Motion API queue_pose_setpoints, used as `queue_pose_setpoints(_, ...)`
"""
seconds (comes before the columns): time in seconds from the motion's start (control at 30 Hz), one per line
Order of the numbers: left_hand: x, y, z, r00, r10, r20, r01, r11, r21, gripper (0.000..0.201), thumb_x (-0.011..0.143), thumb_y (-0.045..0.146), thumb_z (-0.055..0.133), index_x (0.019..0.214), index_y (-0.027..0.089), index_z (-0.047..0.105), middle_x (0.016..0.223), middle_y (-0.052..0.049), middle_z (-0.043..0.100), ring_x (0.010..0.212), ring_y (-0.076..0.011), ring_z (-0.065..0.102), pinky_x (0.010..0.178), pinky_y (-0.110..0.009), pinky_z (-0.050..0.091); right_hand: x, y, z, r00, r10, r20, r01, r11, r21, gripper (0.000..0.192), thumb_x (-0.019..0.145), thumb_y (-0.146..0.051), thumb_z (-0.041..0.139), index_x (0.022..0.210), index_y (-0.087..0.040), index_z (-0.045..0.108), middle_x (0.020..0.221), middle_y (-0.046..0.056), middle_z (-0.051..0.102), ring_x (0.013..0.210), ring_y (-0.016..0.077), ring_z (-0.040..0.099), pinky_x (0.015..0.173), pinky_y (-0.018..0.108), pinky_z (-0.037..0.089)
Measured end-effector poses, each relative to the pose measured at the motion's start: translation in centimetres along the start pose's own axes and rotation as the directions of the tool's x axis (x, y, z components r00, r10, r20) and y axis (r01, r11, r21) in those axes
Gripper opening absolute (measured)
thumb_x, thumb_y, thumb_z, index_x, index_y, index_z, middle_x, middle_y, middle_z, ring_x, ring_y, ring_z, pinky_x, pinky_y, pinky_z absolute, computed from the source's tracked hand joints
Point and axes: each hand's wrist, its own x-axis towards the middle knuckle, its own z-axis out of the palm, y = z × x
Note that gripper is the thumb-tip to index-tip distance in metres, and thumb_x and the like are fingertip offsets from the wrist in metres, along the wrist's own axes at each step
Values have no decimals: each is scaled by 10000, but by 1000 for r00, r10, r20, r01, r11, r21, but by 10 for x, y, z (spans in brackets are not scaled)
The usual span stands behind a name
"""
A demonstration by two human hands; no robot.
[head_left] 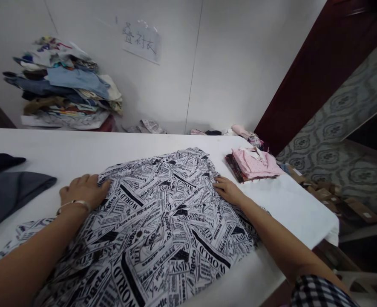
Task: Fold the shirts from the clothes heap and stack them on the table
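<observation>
A white shirt [162, 213] printed all over with black newspaper text lies spread on the white table, its near end running out of the bottom of the view. Dark buttons show on its front. At the shirt's left edge, my left hand [84, 190] is closed on the fabric, thumb towards the cloth; a bracelet circles that wrist. Across from it, my right hand [229, 190] pinches the right edge, its fingertips partly hidden by the cloth. Some of the printed fabric also sticks out beneath both forearms.
Folded garments [255, 164], pink on top, sit at the table's right. Dark cloths [12, 192] lie at the left edge. A tall clothes pile [70, 85] stands behind the table [79, 147]. Cardboard boxes [344, 204] are at the right, below table height.
</observation>
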Motion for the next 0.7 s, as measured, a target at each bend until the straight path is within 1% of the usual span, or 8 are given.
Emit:
queue_pose_setpoints(0.07,1,0,1,1000,-3,3,3,1000,2,611,861,521,240,1251,124,492,1410,-163,431,1285,-325,361,1023,-527,293,-3,2,1,1000,21,-12,-20,998,64,307,846,-167,459,1041,-213,692,1176,97,644,1156,226,546,1012,418,416)
queue_pose_setpoints(0.13,1,-1,1,1000,-1,3,1,1000,8,608,860,519,246,1248,122,493,1405,-165,437,1280,-323,367,1019,-525,298,-4,10,0,982,173,-74,-160,976,150,353,808,-136,444,1037,-225,697,1135,67,675,1112,214,583,1000,407,434)
queue_pose_setpoints(0.2,2,-1,1,1000,4,0,-4,1000,13,604,859,519,249,1235,119,503,1381,-166,462,1268,-324,382,1011,-525,308,-4,23,-5,899,406,-165,-365,902,230,357,773,-146,443,996,-224,710,1058,49,707,1026,212,628,964,391,462)
queue_pose_setpoints(0.27,2,-1,1,1000,4,-5,-4,1000,14,603,858,521,251,1226,118,509,1367,-167,475,1262,-326,392,1007,-524,313,-4,38,-12,774,581,-251,-508,807,302,365,756,-195,467,1041,-202,695,1019,56,718,956,217,649,920,387,484)
queue_pose_setpoints(0.33,2,-1,1,1000,0,-4,0,1000,13,607,859,524,248,1227,117,508,1368,-169,473,1264,-327,391,1006,-524,315,-4,49,-20,669,675,-312,-558,733,388,454,757,-260,498,1180,-155,623,1055,87,707,933,218,653,873,381,501)
queue_pose_setpoints(0.4,2,-2,1,1000,-2,-1,2,1000,12,608,859,524,244,1230,119,504,1380,-168,460,1270,-326,385,1008,-522,314,-5,54,-26,623,719,-307,-616,693,374,516,794,-305,469,1271,-124,549,1111,110,686,934,203,654,836,346,506)
queue_pose_setpoints(0.53,3,-1,1,1000,-5,2,5,1000,18,608,859,525,237,1232,124,502,1389,-164,450,1271,-322,382,1009,-517,315,-9,46,-33,663,727,-178,-729,682,66,386,822,-233,418,1117,-160,655,1063,93,704,955,204,646,831,291,472)
queue_pose_setpoints(0.7,5,-2,2,1000,6,-14,-6,1000,0,601,854,513,256,1228,122,515,1369,-173,473,1261,-333,394,988,-534,328,-4,33,-33,671,739,-64,-740,662,-114,298,778,-231,534,1027,-158,680,969,127,717,923,237,644,798,280,440)
